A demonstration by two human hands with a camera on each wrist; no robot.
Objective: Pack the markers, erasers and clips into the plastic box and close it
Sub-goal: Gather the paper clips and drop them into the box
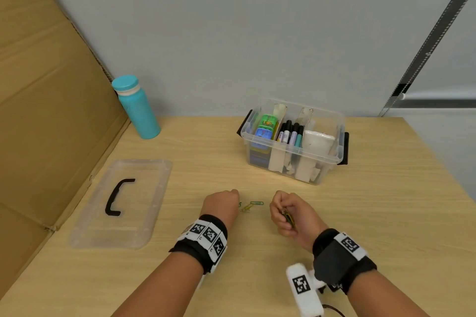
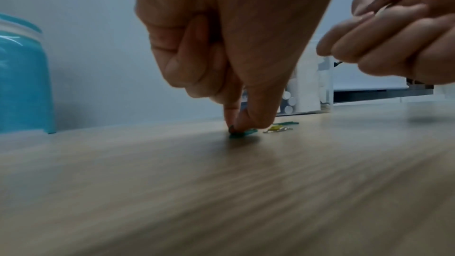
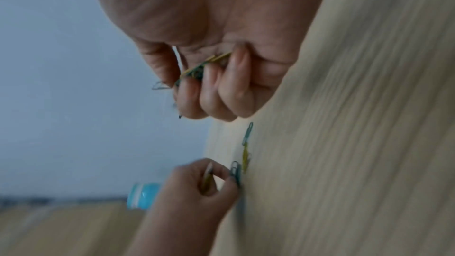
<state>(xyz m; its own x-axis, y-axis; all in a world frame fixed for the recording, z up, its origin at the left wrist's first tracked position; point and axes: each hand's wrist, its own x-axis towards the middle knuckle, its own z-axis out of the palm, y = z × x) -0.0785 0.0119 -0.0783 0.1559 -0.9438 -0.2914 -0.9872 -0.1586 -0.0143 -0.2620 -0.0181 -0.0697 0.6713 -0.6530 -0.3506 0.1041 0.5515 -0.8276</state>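
The clear plastic box [image 1: 332, 159] stands open at the back right of the table, with markers [image 1: 291, 132], colourful erasers [image 1: 265, 127] and white packets inside. My left hand [image 1: 224, 204] pinches a teal paper clip [image 2: 243, 132] against the tabletop; in the right wrist view this left hand [image 3: 209, 178] also holds a yellow clip. A yellow clip [image 1: 246, 207] and a green clip [image 1: 257, 203] lie loose just right of it. My right hand [image 1: 288, 213] is curled round a bunch of paper clips [image 3: 199, 68], slightly above the table.
The clear lid [image 1: 121, 203] with a black handle lies at the left. A teal bottle [image 1: 137, 108] stands at the back left, beside a cardboard sheet [image 1: 38, 110] that leans along the left edge. The wall runs behind the table.
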